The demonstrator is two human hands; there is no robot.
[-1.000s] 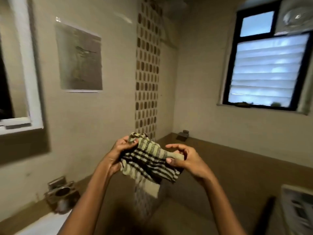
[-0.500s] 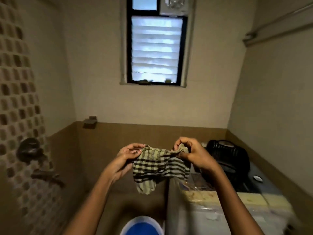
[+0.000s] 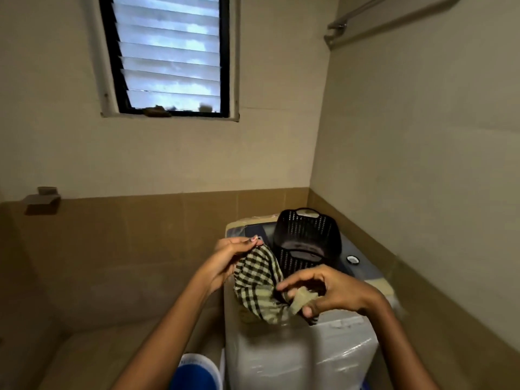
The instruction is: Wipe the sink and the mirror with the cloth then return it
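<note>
From the head camera we see both hands raised over a plastic-wrapped washing machine in the corner. The checked cloth hangs bunched between them, above the machine's near edge. Our left hand has its fingers closed on the cloth's upper corner; our right hand pinches the lower end between thumb and forefinger, the other fingers curled loosely. Just behind the cloth a black perforated basket sits on the machine's top. A louvred window is set in the far wall, and a blue bucket stands below, left of the machine.
</note>
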